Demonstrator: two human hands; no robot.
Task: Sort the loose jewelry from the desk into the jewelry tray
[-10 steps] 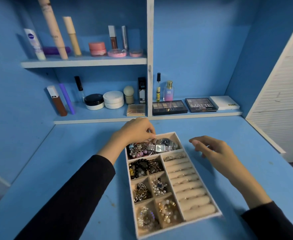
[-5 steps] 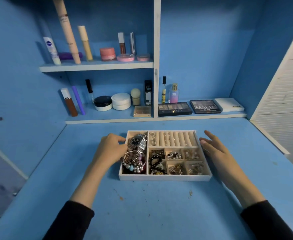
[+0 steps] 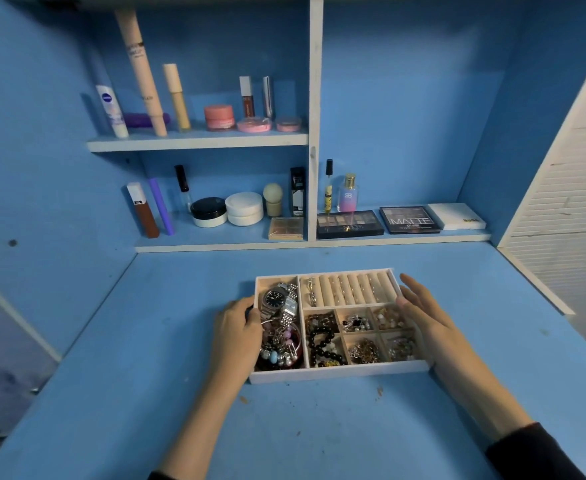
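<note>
The left hand [image 3: 239,329] grips the left wall of the jewelry tray [image 3: 336,373], fingers curled over its rim. Just beside its knuckles is a heaped compartment where a watch [image 3: 277,299] lies on beaded bracelets [image 3: 279,351]. Between the two hands the tray sits flat on the bench [image 3: 180,341]. Its ring rolls [image 3: 350,289] are on the side away from the wrists, and small compartments of beads and chains [image 3: 364,351] are on the near side. The right hand [image 3: 421,315] lies wide and flat against the right wall, fingers straight, holding nothing.

No loose piece shows on the bench around either hand. A small speck [image 3: 379,390] between the forearms may be only chipped paint. The sorting looks all but done, and the step in hand seems to be squaring or shifting the tray. To do that well, press evenly from both sides and slide the tray rather than lift it. The pile by the left fingers looks heaped to the rim, so a tilt or jolt could spill the watch. Keep the left fingertips clear of the bracelets so nothing snags.
</note>
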